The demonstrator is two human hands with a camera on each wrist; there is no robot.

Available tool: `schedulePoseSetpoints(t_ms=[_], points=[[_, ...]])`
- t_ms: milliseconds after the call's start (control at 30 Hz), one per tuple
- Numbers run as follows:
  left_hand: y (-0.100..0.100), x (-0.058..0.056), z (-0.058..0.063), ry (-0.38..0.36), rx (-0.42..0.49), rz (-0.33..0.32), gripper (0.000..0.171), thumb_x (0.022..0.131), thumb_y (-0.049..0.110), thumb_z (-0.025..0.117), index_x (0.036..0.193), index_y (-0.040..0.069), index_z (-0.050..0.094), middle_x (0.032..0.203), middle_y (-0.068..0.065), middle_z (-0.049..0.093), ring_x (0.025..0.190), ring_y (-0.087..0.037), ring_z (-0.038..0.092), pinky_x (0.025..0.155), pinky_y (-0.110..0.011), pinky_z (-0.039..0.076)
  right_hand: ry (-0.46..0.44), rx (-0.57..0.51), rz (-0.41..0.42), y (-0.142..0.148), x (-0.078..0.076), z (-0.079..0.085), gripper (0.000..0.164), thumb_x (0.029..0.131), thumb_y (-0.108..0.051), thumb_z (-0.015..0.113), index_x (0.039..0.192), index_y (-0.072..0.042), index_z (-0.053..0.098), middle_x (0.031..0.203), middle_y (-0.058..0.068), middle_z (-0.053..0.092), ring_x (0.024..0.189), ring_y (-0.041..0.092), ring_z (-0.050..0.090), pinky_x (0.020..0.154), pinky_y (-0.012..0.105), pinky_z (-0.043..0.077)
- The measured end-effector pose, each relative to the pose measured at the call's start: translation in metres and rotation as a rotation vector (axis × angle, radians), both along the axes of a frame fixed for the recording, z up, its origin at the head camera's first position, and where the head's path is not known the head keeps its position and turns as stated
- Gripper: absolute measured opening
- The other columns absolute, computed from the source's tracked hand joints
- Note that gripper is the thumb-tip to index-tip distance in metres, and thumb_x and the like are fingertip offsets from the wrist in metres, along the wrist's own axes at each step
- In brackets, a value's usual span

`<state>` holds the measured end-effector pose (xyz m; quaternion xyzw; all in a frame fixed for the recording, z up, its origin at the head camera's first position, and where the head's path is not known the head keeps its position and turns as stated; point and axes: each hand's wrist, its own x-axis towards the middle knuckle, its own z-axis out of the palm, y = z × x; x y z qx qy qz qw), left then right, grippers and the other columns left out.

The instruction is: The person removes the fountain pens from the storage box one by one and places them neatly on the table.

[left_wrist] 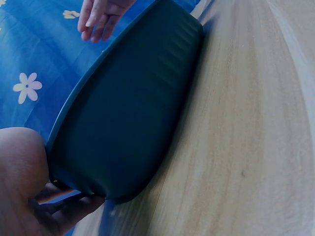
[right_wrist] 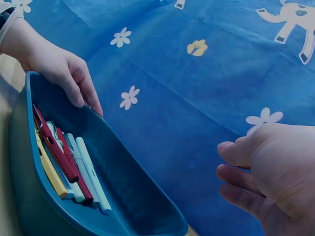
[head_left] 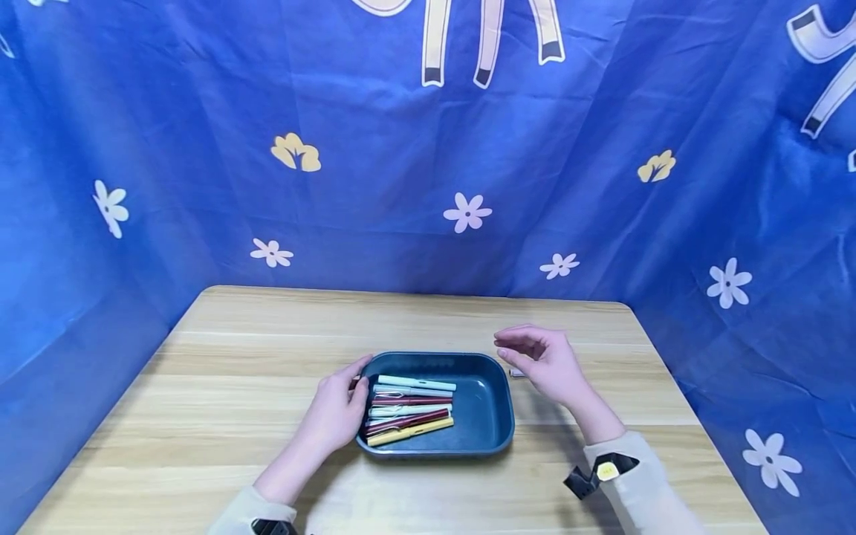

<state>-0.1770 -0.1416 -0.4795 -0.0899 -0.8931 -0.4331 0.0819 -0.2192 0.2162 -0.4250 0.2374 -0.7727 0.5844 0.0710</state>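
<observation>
A dark teal plastic box stands on the table with several pens lying together in its left half. Among them are a yellow pen, dark red ones and pale blue ones, such as the light blue pen. My left hand grips the box's left end, thumb at the rim and fingers along the outer wall. Just past the box's right end my right hand hovers with loosely bent fingers and nothing between them. Below its thumb shows the end of a small pale object on the table, mostly hidden by the hand.
The light wood table carries the box near its middle. A blue cloth printed with flowers and animal figures hangs behind and on both sides of the table. Dark wrist straps sit over the light sleeves.
</observation>
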Motion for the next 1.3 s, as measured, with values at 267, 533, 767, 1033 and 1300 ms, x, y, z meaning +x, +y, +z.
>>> schedulePoseSetpoints(t_ms=[267,533,767,1033,1300], points=[[0.000,0.001,-0.002,-0.011,-0.011,0.010,0.045,0.106,0.005,0.055,0.150,-0.003,0.055,0.139,-0.031,0.062,0.116,-0.039,0.070,0.104,-0.055,0.053,-0.062,-0.004,0.021,-0.014,0.001,-0.002,0.024,0.093,0.003,0.079,0.117,0.006,0.077,0.113,0.020,0.077,0.103,0.039,0.075,0.086,0.030,0.062],[0.000,-0.002,-0.003,-0.001,-0.018,0.007,0.044,0.106,0.006,0.056,0.150,-0.004,0.056,0.139,-0.030,0.062,0.117,-0.039,0.069,0.105,-0.056,0.052,-0.072,-0.022,0.044,-0.026,0.000,-0.005,0.024,0.093,0.004,0.078,0.117,0.008,0.076,0.114,0.022,0.076,0.104,0.039,0.074,0.090,0.031,0.061],[0.000,-0.001,-0.002,-0.012,-0.023,0.010,0.045,0.107,0.006,0.055,0.150,-0.003,0.055,0.141,-0.030,0.061,0.119,-0.040,0.068,0.107,-0.056,0.051,-0.111,-0.017,0.048,-0.036,-0.002,-0.008,0.023,0.092,0.005,0.079,0.115,0.003,0.078,0.113,0.018,0.077,0.105,0.041,0.074,0.091,0.031,0.061],[0.001,-0.001,0.000,-0.014,-0.021,0.010,0.045,0.107,0.006,0.054,0.151,-0.003,0.055,0.143,-0.029,0.060,0.122,-0.040,0.066,0.108,-0.057,0.049,-0.155,0.013,0.050,-0.046,-0.006,-0.015,0.024,0.091,0.008,0.078,0.115,0.005,0.077,0.114,0.023,0.075,0.105,0.040,0.074,0.088,0.029,0.062],[0.000,0.000,0.000,-0.020,-0.013,0.011,0.045,0.107,0.006,0.055,0.151,-0.002,0.055,0.143,-0.030,0.060,0.120,-0.039,0.068,0.107,-0.056,0.051,-0.201,0.043,0.100,-0.056,-0.008,-0.021,0.025,0.093,0.007,0.076,0.118,0.011,0.074,0.116,0.028,0.073,0.107,0.039,0.073,0.091,0.029,0.061]])
